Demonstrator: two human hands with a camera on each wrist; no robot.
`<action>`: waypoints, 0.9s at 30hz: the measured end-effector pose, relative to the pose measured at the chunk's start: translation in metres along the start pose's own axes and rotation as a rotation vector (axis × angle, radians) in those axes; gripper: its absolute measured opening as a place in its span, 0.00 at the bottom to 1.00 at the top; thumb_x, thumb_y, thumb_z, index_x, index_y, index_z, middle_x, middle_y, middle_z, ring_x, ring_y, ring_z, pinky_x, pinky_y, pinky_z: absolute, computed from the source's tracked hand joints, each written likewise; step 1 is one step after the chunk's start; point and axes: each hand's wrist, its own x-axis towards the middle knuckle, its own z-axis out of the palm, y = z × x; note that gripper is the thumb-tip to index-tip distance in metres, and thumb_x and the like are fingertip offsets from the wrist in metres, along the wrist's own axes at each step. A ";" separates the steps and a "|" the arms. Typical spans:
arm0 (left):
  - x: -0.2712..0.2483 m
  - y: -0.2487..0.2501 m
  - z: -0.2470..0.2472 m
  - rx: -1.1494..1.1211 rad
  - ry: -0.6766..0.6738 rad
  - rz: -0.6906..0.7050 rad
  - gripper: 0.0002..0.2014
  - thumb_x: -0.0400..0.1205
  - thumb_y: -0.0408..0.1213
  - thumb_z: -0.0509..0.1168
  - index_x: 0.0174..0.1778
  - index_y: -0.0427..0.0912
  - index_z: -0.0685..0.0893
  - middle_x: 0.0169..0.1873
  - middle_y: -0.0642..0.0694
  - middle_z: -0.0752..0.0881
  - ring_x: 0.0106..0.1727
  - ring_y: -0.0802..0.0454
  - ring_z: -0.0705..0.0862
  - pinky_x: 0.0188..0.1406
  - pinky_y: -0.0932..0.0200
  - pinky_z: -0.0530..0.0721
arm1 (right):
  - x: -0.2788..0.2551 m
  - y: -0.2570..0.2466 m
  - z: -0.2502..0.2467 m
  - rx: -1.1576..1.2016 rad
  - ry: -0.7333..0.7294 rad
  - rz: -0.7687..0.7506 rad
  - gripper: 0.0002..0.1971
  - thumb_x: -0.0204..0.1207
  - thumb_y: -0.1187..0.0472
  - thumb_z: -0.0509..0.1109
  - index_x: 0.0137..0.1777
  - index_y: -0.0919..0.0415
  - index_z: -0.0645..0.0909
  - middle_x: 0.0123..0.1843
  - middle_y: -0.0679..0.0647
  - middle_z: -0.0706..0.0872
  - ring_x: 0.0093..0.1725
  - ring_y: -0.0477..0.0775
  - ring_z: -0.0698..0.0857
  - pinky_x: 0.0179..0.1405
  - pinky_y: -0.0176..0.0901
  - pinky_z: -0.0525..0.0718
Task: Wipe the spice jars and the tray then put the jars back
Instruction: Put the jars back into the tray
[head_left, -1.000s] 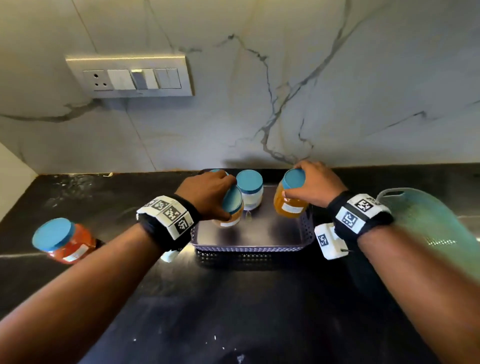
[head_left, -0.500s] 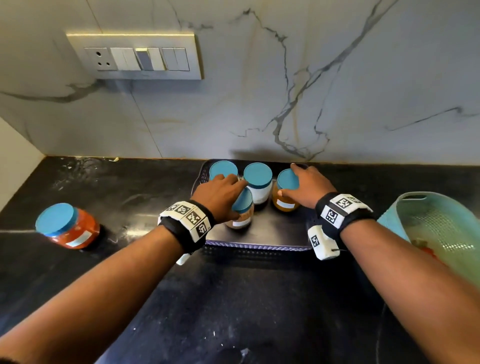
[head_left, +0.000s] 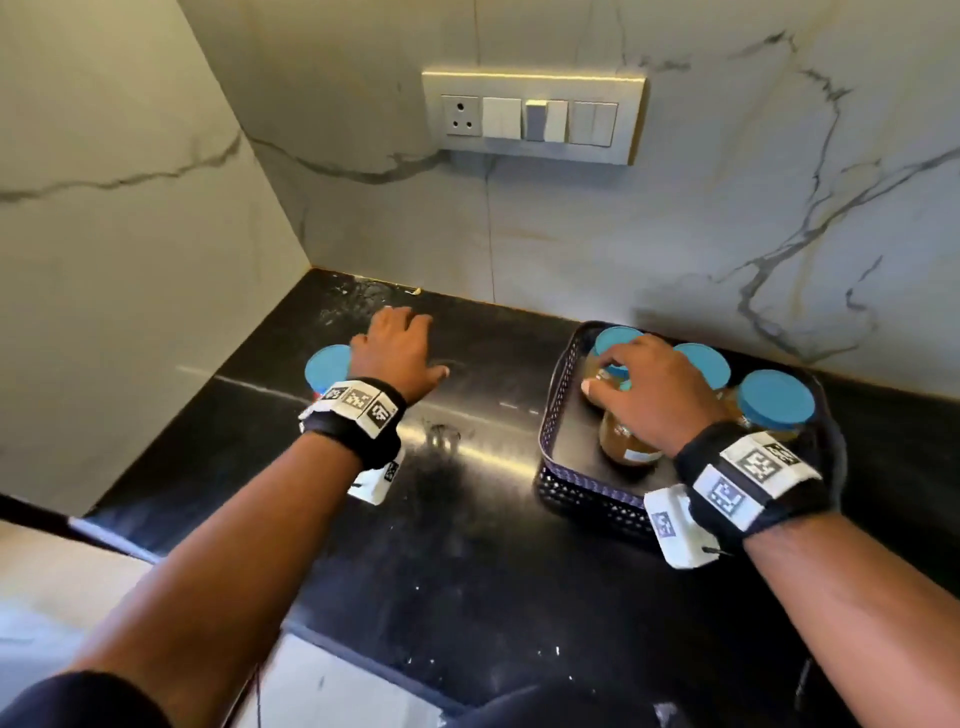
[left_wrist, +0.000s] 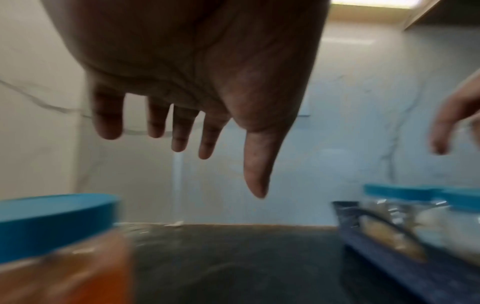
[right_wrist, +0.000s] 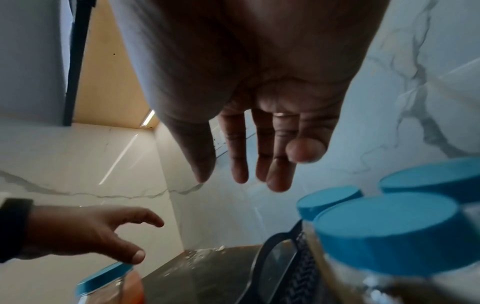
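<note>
spice jars (head_left: 776, 402) with blue lids stand in the dark perforated tray (head_left: 558, 441) at the right of the black counter (head_left: 467, 545), against the marble wall; four lids show, but the right hand (head_left: 654, 389) covers most of the near-left jar (head_left: 626, 447), so only its brown lower body and a pale label show, too small to read. one more jar, the orange jar (head_left: 327, 366), stands alone on the counter well left of the tray, half hidden behind the left hand (head_left: 397, 351). the left wrist view is blurred, and the orange jar is cut off at its lower left corner.

the right hand hovers over the tray's jars with fingers loosely spread and straight in the right wrist view, closed on nothing; whether it touches a lid cannot be told. the left hand is spread wide above the counter just beside the orange jar, holding nothing.

a switch panel (head_left: 532, 119) sits on the far wall; no writing is legible anywhere.
</note>
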 end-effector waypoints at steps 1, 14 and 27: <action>0.000 -0.025 -0.001 0.057 -0.041 -0.097 0.44 0.76 0.62 0.75 0.85 0.50 0.67 0.87 0.43 0.62 0.88 0.38 0.57 0.78 0.29 0.70 | 0.001 -0.007 0.007 0.021 -0.043 -0.034 0.13 0.77 0.47 0.75 0.58 0.49 0.88 0.58 0.51 0.86 0.58 0.57 0.85 0.58 0.50 0.83; -0.010 -0.094 -0.001 -0.201 -0.138 -0.117 0.46 0.71 0.54 0.82 0.82 0.42 0.72 0.70 0.33 0.81 0.70 0.34 0.81 0.68 0.42 0.81 | -0.003 -0.039 0.025 0.162 -0.238 -0.223 0.09 0.77 0.48 0.76 0.52 0.51 0.91 0.44 0.42 0.90 0.41 0.37 0.84 0.45 0.39 0.83; -0.047 0.115 -0.076 -0.629 -0.211 0.629 0.53 0.71 0.53 0.83 0.89 0.53 0.60 0.54 0.61 0.84 0.54 0.65 0.85 0.61 0.70 0.82 | -0.031 -0.011 -0.038 0.085 -0.053 -0.288 0.45 0.60 0.36 0.82 0.79 0.45 0.73 0.67 0.48 0.83 0.66 0.48 0.80 0.67 0.48 0.81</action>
